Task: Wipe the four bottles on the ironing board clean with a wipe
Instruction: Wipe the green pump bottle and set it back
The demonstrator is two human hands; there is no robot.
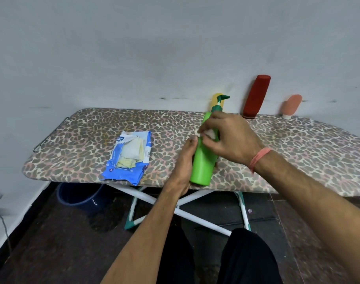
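A green pump bottle stands tilted near the front edge of the leopard-print ironing board. My left hand grips its lower body from the left. My right hand pinches a small white wipe against the bottle's upper part. Behind the pump head, a yellow bottle leans on the wall, mostly hidden. A tall red bottle and a small pink tube also lean against the wall at the board's back edge.
An open blue wipe packet lies on the board's left half near the front edge. A dark blue bucket stands on the floor under the board, beside its white crossed legs. My knees are below.
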